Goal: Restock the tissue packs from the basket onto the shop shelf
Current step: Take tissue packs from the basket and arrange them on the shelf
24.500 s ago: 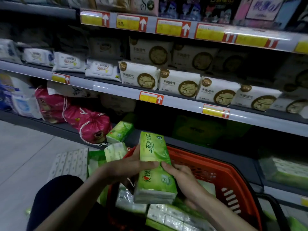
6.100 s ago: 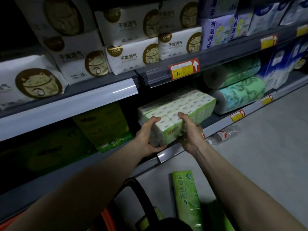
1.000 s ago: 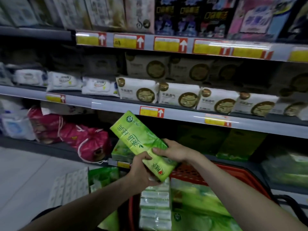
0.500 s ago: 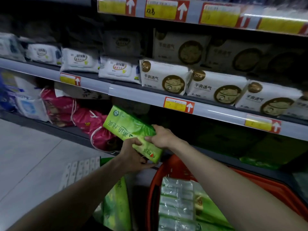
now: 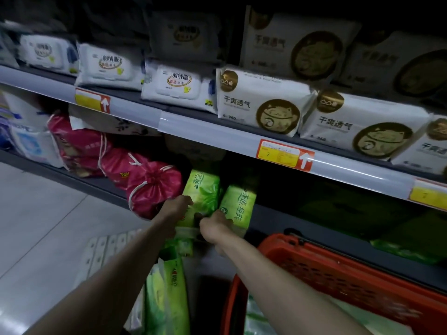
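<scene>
While the left hand (image 5: 177, 208) grips one tissue pack (image 5: 202, 195) and the right hand (image 5: 214, 227) seemingly pinches the neighbouring pack (image 5: 239, 205), crooked shoving could topple either.

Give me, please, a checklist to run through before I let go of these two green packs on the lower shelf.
1. Left hand grips left pack: ok.
2. Right hand holds right pack firmly: cannot tell.
3. Both packs upright, side by side: ok.
4. Pack bases seated on shelf: cannot tell, hands hide them.
5. Red bag clear of left pack: cannot tell.
6. Basket close by: ok.
</scene>
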The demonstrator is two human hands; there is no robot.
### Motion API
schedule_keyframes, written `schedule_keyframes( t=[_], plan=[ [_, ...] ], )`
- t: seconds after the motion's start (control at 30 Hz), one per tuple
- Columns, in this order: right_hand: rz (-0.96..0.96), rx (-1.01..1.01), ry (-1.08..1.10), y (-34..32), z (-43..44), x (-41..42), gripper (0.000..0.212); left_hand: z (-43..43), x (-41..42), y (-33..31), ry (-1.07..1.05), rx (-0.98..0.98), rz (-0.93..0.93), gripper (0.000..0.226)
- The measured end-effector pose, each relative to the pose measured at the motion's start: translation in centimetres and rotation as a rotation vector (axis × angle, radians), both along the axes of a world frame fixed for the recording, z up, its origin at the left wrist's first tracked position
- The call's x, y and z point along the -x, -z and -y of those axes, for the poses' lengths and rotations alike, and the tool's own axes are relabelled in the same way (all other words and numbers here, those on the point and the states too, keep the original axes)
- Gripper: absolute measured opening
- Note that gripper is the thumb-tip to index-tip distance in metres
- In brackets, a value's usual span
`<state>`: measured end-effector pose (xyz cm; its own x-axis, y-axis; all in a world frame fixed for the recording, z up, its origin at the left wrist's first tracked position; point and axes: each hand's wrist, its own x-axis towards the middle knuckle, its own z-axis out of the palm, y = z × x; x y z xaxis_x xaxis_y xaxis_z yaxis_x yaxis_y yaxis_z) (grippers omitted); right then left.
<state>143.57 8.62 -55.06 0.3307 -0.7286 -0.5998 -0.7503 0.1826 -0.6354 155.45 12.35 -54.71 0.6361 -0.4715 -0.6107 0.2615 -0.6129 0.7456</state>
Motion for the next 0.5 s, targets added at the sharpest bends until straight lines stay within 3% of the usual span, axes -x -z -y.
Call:
schedule_keyframes(
  t=[0.13, 0.23, 0.5],
  plan=[
    [0.088, -0.018, 0.131, 0.5, -0.5, 0.1, 0.04, -0.1, -0.6, 1.1, -0.083, 0.069, 0.031, 0.014],
    [0.166, -0.063, 0.271, 0.8, -1.6, 0.4, 0.036, -0.6, -1.3, 2.2, -0.163, 0.073, 0.034, 0.039],
    [0.307, -0.295, 0.616, 3.1, -2.2, -1.6, 0.038, -0.6, -2.0, 4.0, -0.394, 0.212, -0.118, 0.031]
  ],
)
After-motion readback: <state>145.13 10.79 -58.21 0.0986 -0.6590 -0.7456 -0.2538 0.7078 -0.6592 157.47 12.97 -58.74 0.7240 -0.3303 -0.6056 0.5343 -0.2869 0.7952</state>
